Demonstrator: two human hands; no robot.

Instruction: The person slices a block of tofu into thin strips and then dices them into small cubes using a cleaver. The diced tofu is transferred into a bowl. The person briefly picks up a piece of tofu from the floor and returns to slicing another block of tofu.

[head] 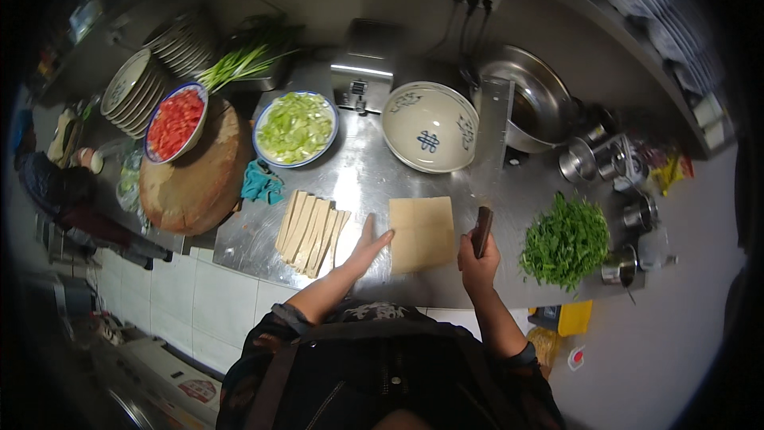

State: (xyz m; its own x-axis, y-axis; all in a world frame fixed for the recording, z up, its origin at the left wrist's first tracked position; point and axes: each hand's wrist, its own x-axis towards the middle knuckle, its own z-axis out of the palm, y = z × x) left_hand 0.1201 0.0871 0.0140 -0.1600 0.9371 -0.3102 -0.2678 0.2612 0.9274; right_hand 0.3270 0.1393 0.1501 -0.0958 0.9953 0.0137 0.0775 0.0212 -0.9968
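Note:
A square tan slab, apparently pressed tofu (421,234), lies flat on the steel worktop (364,182). My left hand (365,251) is at its left edge, thumb and forefinger spread, with nothing held; whether the fingertips touch the slab is unclear. My right hand (479,257) grips the dark wooden handle of a broad-bladed kitchen knife (494,137) to the right of the slab. The blade points away from me and overlaps the view of a large patterned bowl (427,125). Left of my left hand lie several cut strips (310,233) of the same tan material.
Chopped green herbs (566,242) are heaped at right, near small steel cups (578,160). A bowl of sliced green vegetable (295,128) stands behind the strips, beside a teal cloth (261,182). On a round chopping block (197,191) rests a bowl of red pieces (177,122). Another person (71,191) is far left.

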